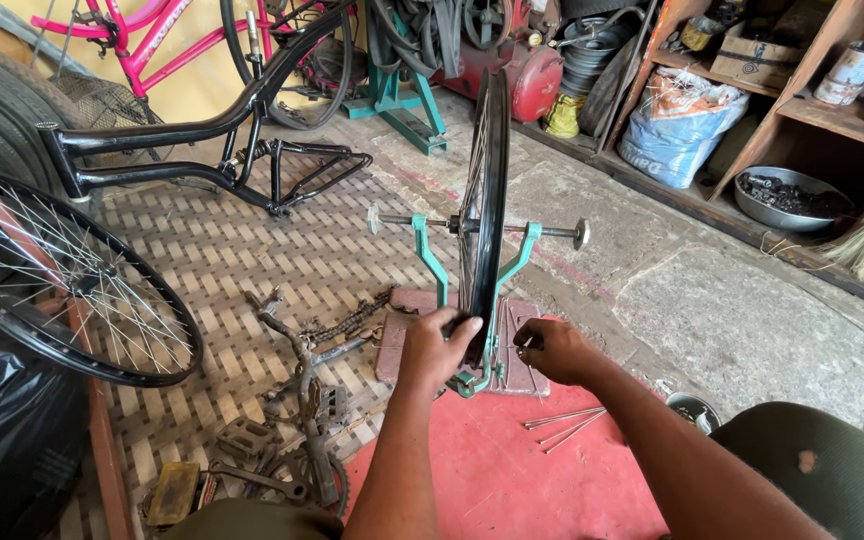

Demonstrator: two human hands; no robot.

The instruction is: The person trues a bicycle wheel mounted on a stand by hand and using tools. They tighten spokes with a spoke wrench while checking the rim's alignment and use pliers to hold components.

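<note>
Clutter left of stand: black bicycle frame (222, 130), spare spoked wheel (62, 290), chain and pedals (302, 400). Loose spokes (564, 425) lie on red mat. Metal bowl (790, 198) holds dark parts. Black rim (482, 200) stands upright in green truing stand (432, 260). Left hand (437, 350) clamps rim's lower edge; right hand (552, 350) fingers pinched together just beside rim, contents unclear.

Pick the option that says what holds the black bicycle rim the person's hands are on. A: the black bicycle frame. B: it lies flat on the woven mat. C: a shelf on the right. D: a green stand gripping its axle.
D: the black rim stands upright with its axle resting in the forked arms of the green stand, while the left hand grips the rim's lower edge and the right hand is beside it.
</note>
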